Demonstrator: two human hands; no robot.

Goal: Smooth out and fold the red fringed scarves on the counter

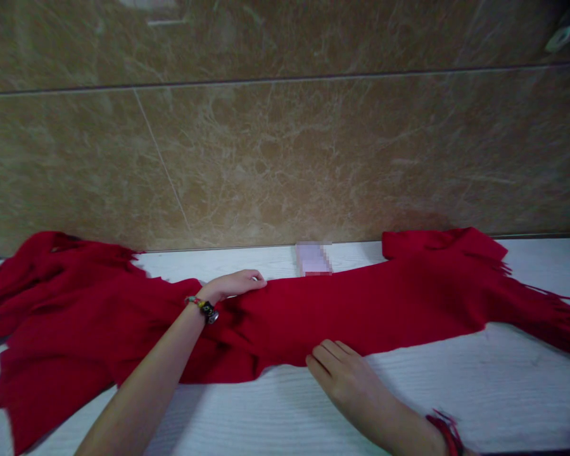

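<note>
A long red scarf [342,310] with fringed ends lies sideways across the white surface, smooth in the middle and bunched up at the left. My left hand [235,284], with a beaded bracelet at its wrist, is closed on the scarf's far edge, left of centre. Closer to me, my right hand [344,373] curls its fingers over the near edge, right of centre. Both thumbs are mostly hidden. Dark creases run through the cloth just below my left hand.
Behind the scarf rises a brown marble-tiled wall [285,164]. A small pale, pixelated item [313,258] lies between the scarf and the wall on the white wood-grain tabletop [456,386]. At the right, fringe [551,304] spreads over the surface.
</note>
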